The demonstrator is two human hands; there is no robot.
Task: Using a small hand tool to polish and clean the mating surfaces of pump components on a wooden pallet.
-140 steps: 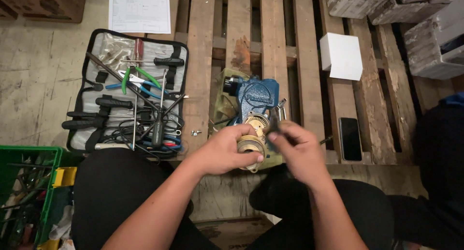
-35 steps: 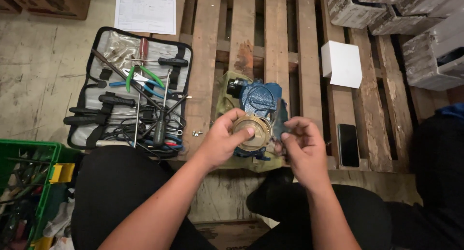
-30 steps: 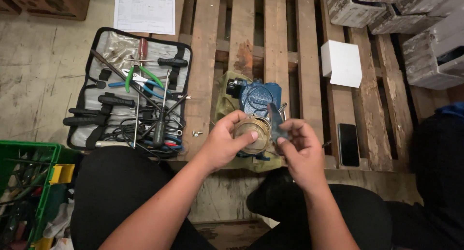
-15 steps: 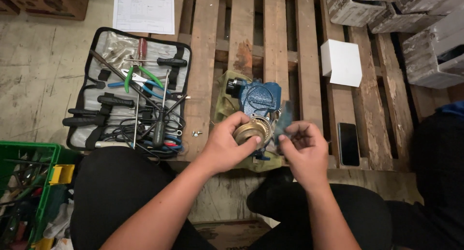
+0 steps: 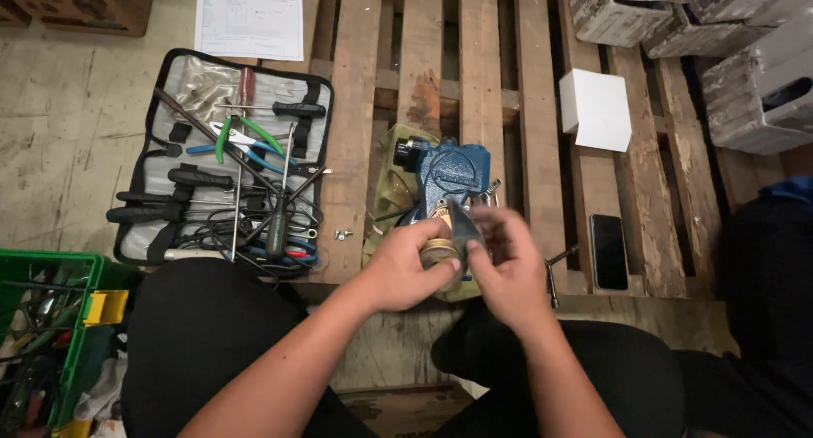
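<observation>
Fingers (image 5: 447, 264) of left hand (image 5: 408, 268) grip brass disc (image 5: 438, 252), held just in front of blue pump (image 5: 451, 171) on pallet (image 5: 351, 108). Right hand (image 5: 504, 264) pinches dark strip (image 5: 463, 224) against disc's edge. Tool roll (image 5: 224, 163) lies to the left, phone (image 5: 608, 252) to the right.
</observation>
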